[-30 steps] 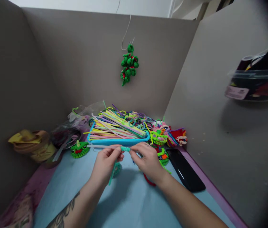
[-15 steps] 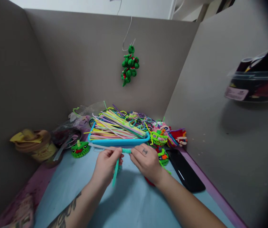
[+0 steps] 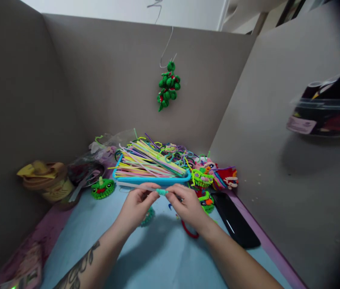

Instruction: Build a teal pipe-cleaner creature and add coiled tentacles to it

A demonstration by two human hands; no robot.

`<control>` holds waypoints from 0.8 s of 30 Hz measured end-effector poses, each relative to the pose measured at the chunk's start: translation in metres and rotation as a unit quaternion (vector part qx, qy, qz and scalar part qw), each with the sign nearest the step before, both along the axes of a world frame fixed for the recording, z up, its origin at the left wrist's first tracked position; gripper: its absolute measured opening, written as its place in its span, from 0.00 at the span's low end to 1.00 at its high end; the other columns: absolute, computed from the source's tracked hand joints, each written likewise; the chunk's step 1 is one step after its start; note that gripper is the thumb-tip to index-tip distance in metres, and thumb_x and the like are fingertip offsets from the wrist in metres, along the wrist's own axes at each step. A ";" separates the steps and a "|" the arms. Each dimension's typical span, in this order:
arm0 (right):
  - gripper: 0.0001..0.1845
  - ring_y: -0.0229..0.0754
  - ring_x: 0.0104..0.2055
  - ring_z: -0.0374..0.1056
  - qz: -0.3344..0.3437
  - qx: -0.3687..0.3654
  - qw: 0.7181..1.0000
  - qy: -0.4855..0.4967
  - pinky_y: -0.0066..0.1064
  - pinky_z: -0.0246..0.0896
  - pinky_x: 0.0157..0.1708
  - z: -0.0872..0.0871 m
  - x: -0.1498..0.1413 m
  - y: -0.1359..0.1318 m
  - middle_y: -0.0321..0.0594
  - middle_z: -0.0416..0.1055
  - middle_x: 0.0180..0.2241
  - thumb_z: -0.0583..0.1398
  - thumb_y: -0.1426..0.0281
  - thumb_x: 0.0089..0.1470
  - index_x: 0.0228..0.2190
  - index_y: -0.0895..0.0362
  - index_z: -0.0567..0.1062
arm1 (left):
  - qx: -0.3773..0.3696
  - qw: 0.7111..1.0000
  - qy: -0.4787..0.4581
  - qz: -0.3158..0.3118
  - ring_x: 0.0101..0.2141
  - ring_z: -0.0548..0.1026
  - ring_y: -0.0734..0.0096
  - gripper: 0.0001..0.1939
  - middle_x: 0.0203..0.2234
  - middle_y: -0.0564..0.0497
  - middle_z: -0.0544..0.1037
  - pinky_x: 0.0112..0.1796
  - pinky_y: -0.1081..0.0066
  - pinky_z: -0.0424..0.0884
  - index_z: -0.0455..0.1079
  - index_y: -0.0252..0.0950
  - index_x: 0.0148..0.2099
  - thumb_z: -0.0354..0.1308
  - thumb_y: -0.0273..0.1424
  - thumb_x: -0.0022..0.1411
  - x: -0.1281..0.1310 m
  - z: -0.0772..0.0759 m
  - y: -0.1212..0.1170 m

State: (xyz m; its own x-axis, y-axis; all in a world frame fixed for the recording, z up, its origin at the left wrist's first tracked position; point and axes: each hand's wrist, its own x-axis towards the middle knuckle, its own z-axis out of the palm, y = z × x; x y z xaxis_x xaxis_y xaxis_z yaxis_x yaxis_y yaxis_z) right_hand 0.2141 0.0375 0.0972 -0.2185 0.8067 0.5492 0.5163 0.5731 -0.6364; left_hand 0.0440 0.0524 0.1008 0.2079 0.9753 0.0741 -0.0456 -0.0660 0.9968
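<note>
My left hand [image 3: 134, 208] and my right hand [image 3: 188, 205] meet above the blue mat [image 3: 157, 257], both pinched on a thin pale stick [image 3: 133, 186] that juts out to the left. A teal pipe cleaner [image 3: 161, 192] is coiled round the stick between my fingertips. Under my left hand a small teal coiled piece [image 3: 148, 216] lies on the mat. A red curved pipe cleaner [image 3: 189, 233] lies below my right wrist.
A blue tray [image 3: 151, 179] of several coloured pipe cleaners sits behind my hands. A green fuzzy frog figure [image 3: 102, 188] is at the left, more fuzzy figures [image 3: 214, 176] and a black phone [image 3: 236, 220] at the right. Grey partition walls surround the desk; a green ornament [image 3: 168, 86] hangs on the back one.
The loose teal tail that hung below my left hand is no longer in sight. Both hands have drawn closer together on the stick. The view has shifted slightly.
</note>
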 end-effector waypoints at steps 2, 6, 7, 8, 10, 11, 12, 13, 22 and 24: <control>0.10 0.37 0.29 0.64 -0.019 0.001 1.000 0.023 0.27 0.57 0.29 0.000 0.000 0.000 0.36 0.69 0.25 0.54 0.69 0.57 0.28 0.57 0.73 | -0.024 1.000 0.015 0.013 0.29 0.73 0.67 0.18 0.27 0.47 0.76 0.33 0.70 0.68 0.74 0.32 0.37 0.64 0.39 0.47 0.000 -0.002 0.001; 0.09 0.37 0.28 0.63 -0.068 0.031 0.996 0.041 0.27 0.56 0.29 -0.001 0.001 0.000 0.35 0.67 0.25 0.55 0.70 0.57 0.27 0.57 0.71 | -0.065 0.997 0.005 0.031 0.30 0.75 0.64 0.19 0.27 0.43 0.78 0.34 0.66 0.70 0.75 0.30 0.32 0.64 0.42 0.45 0.001 -0.002 0.001; 0.08 0.37 0.28 0.63 -0.078 0.042 0.995 0.038 0.27 0.56 0.29 -0.002 0.001 0.000 0.35 0.67 0.25 0.55 0.70 0.57 0.27 0.57 0.71 | -0.076 0.997 -0.010 0.028 0.29 0.75 0.64 0.20 0.28 0.43 0.78 0.34 0.66 0.70 0.75 0.30 0.33 0.65 0.42 0.44 0.001 -0.001 0.001; 0.08 0.37 0.28 0.63 -0.088 0.054 0.994 0.035 0.27 0.57 0.30 -0.004 0.000 0.000 0.36 0.67 0.25 0.55 0.70 0.57 0.27 0.57 0.71 | -0.085 0.996 -0.025 0.023 0.29 0.75 0.64 0.21 0.28 0.43 0.79 0.34 0.66 0.70 0.75 0.30 0.34 0.66 0.42 0.43 0.002 0.000 0.000; 0.07 0.38 0.30 0.64 -0.099 0.078 0.992 0.021 0.28 0.58 0.31 -0.007 -0.001 -0.001 0.37 0.67 0.26 0.55 0.71 0.57 0.28 0.57 0.71 | -0.097 0.994 -0.046 0.016 0.27 0.75 0.66 0.21 0.28 0.43 0.79 0.32 0.67 0.70 0.75 0.30 0.35 0.67 0.41 0.42 0.004 0.001 -0.003; 0.07 0.38 0.31 0.64 -0.103 0.091 0.990 0.013 0.29 0.58 0.32 -0.008 -0.001 -0.001 0.38 0.68 0.26 0.55 0.71 0.57 0.29 0.57 0.72 | -0.101 0.993 -0.053 0.015 0.27 0.75 0.67 0.21 0.27 0.43 0.78 0.31 0.68 0.70 0.74 0.30 0.34 0.67 0.41 0.42 0.005 0.002 -0.004; 0.07 0.39 0.31 0.65 -0.105 0.106 0.989 0.005 0.30 0.59 0.33 -0.010 -0.001 0.000 0.38 0.69 0.27 0.55 0.72 0.57 0.30 0.57 0.72 | -0.104 0.993 -0.060 0.015 0.26 0.75 0.67 0.21 0.27 0.43 0.78 0.29 0.69 0.69 0.74 0.29 0.34 0.67 0.41 0.42 0.006 0.002 -0.005; 0.06 0.40 0.32 0.65 -0.105 0.122 0.987 -0.005 0.31 0.60 0.34 -0.012 -0.002 0.000 0.39 0.69 0.28 0.55 0.72 0.57 0.31 0.57 0.72 | -0.109 0.992 -0.066 0.015 0.26 0.74 0.68 0.20 0.27 0.43 0.78 0.28 0.69 0.69 0.74 0.29 0.33 0.67 0.41 0.42 0.006 0.002 -0.005; 0.08 0.41 0.31 0.65 -0.118 0.217 0.964 -0.096 0.32 0.62 0.32 -0.015 -0.003 -0.003 0.42 0.70 0.27 0.56 0.76 0.55 0.35 0.58 0.75 | -0.151 0.983 -0.102 0.004 0.22 0.70 0.75 0.20 0.24 0.47 0.74 0.23 0.75 0.65 0.71 0.29 0.30 0.66 0.43 0.45 0.005 0.001 -0.005; 0.08 0.40 0.30 0.64 -0.118 0.229 0.961 -0.103 0.32 0.62 0.31 -0.015 -0.005 -0.004 0.42 0.70 0.26 0.56 0.77 0.55 0.34 0.58 0.75 | -0.146 0.983 -0.107 0.008 0.21 0.69 0.76 0.20 0.22 0.48 0.73 0.22 0.76 0.65 0.70 0.29 0.29 0.65 0.43 0.46 0.006 0.000 -0.005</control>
